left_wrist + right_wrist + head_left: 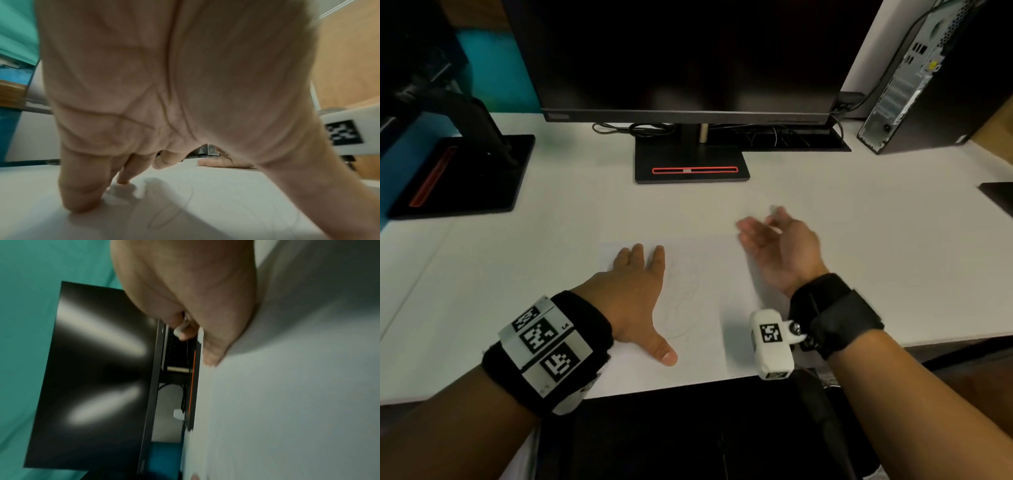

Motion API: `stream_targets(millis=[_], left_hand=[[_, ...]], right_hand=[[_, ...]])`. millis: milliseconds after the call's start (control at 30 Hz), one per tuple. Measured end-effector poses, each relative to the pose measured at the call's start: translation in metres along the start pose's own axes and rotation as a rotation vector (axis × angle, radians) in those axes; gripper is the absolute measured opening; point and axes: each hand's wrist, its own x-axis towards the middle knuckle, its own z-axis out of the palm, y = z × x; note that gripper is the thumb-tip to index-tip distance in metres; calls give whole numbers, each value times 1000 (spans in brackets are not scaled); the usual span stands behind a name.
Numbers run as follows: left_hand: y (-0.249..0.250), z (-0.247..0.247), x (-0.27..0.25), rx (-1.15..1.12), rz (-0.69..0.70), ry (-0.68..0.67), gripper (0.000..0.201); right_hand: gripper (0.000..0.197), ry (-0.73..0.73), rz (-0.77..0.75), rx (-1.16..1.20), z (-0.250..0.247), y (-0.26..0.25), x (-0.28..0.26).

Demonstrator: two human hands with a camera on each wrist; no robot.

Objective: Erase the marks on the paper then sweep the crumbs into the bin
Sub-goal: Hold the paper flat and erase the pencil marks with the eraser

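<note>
Head view: left hand [635,294] flat, fingers spread, pinning white paper sheet [698,284] on white counter [859,246]; right hand [777,251] pinching small white eraser [774,209]. Erasing step; next, rub faint pencil marks [685,308].

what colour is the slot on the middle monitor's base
Red: the slot is a red-outlined strip in the black base, clearest in the head view.
</note>
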Motion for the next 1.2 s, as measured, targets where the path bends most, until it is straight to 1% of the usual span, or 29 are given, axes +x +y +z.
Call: stream_targets(millis=[33, 67, 100, 133, 167, 233, 267, 300, 333, 367, 433, 467, 500, 533, 567, 600, 667, 700, 733, 767, 833, 867, 933, 967, 1067, 1200], left_hand=[[0, -1, 0, 1, 3, -3, 166], [1, -1, 0, 2, 7, -5, 166], [1, -1, 1, 3, 9, -4, 166], [1, -1, 1, 3, 10, -2, 166], [1, -1, 0, 1, 9, -1, 166], [1, -1, 1, 1, 8, 4, 166], [1, -1, 0, -1, 6, 3, 166], [1, -1, 0, -5, 5, 0, 166], [1, 0, 0, -9, 5, -1, 166], [1, 0, -1, -10, 7, 0, 165], [0, 1, -2, -14, 12, 1, 163], [-1, 1, -2, -16, 14, 3, 163], [-1, 1, -3, -19, 11, 5, 163], [-1, 1, -3, -19, 11, 2, 163], [0, 1, -3, -15, 11, 1, 163], [0, 0, -2, -11, 11, 2, 163], [1, -1, -1, -11, 11, 0, 163], [1, -1, -1, -12, 10, -4, 163], [2, -1, -2, -11, 9, -7, 163], [2, -1, -2, -8, 9, -10, 162], [1, -1, -3, 2, 9, -20, 160], [1, -1, -3, 9, 8, -22, 158], [1, -1, -4, 20, 3, -25, 157], [1, -2, -4, 27, 0, -27, 157], [3, -2, -2, 39, -1, -35, 156], [2, -2, -3, 38, 3, -36, 156]], right_hand=[[35, 51, -85, 10, -5, -8, 1], [34, 59, -124, 20, -10, -12, -1], [35, 19, -104, 32, -11, -13, -6], [37, -66, -31, 29, -10, -11, -12], [40, -168, 81, -22, -8, -4, -20], [43, -332, 331, -286, -3, 10, -34], [44, -385, 437, -418, -1, 16, -37], [46, -418, 505, -488, 0, 19, -37], [46, -409, 512, -480, 0, 18, -32], [42, -348, 448, -405, 0, 14, -23], [34, -160, 212, -182, 1, 1, -2], [33, -69, 93, -114, 1, -6, 5], [33, -9, 6, -102, 3, -11, 7], [33, -2, -29, -118, 4, -14, 6], [34, -56, -10, -148, 6, -13, 2], [35, -145, 56, -205, 10, -10, -3], [36, -340, 256, -407, 18, 1, -17], [36, -406, 334, -530, 21, 6, -22], [34, -423, 367, -645, 24, 10, -25], [32, -386, 352, -746, 27, 11, -24], [29, -267, 244, -977, 31, 8, -17], [29, -234, 183, -1130, 33, 5, -12], [29, -240, 121, -1417, 40, 1, -7], [28, -256, 119, -1509, 42, 1, -5], [28, -285, 123, -1625, 47, -3, -1], [33, -255, -2, -1707, 48, -6, 7]])
